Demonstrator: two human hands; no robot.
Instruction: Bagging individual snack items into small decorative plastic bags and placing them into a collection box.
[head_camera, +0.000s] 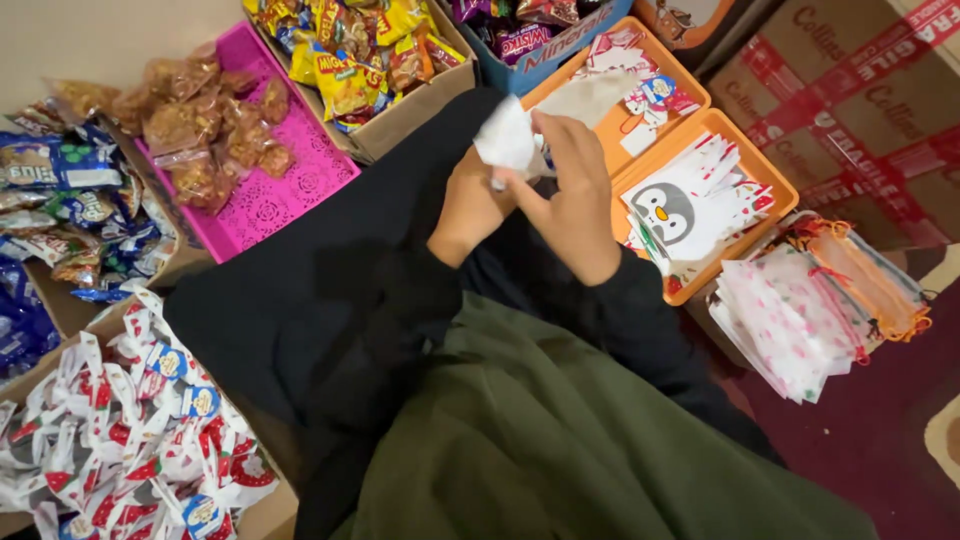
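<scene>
Both my hands meet at the upper middle of the head view, over my black-sleeved arms and green lap. My left hand (468, 205) grips the lower part of a small white bag (507, 137). My right hand (572, 190) pinches the same white bag from the right side, fingers curled around its edge. The bag looks crumpled and partly hidden by my fingers. Just beyond my hands sits an orange tray (778, 170) holding white gift bags with a penguin picture (667, 212).
A pink tray (290, 190) of clear snack packets lies at the left. Cardboard boxes hold yellow snack packs (350, 60), blue wrapped packs (70, 190) and red-white tied gift bags (130, 440). A stack of dotted drawstring pouches (800, 310) lies right. Taped cartons (850, 110) stand behind.
</scene>
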